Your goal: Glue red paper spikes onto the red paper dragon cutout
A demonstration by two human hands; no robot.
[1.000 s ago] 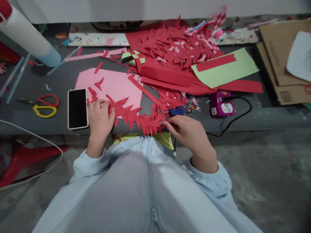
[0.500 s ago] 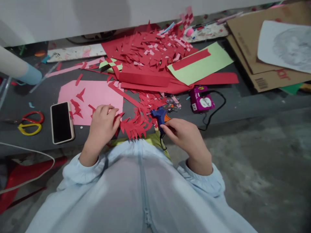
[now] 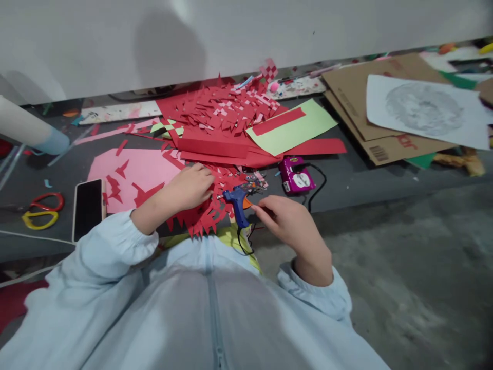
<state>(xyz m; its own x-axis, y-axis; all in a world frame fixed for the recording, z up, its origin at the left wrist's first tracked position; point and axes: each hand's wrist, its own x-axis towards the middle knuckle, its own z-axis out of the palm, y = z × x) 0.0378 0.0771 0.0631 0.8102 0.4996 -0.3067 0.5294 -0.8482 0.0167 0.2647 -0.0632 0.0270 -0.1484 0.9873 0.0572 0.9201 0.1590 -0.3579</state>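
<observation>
My left hand [image 3: 192, 186] is over a fringed strip of cut red paper [image 3: 202, 221], its fingers curled down and pressed together. The fingertips are partly hidden, so whether they pinch a piece of the paper cannot be made out. Just right of it lies a blue glue gun [image 3: 238, 203], nozzle pointing left, with an orange trigger. My right hand [image 3: 283, 216] has thumb and forefinger pinched close beside the trigger's tip and is not wrapped round the handle. What that pinch holds is too small to tell. A pink sheet [image 3: 134, 172] with red cutouts lies to the left.
Behind lies a heap of red cut paper [image 3: 208, 110] and a pale green sheet [image 3: 295, 128]. A corded purple box [image 3: 296, 176] sits right of the glue gun. Leftward are a phone [image 3: 88, 208] and scissors [image 3: 40, 220]; cardboard [image 3: 354, 118] is at right.
My left hand has moved right, from the pink sheet onto the red fringed paper. My right hand has slid off the glue gun's handle, slightly to the right. The view has tilted up.
</observation>
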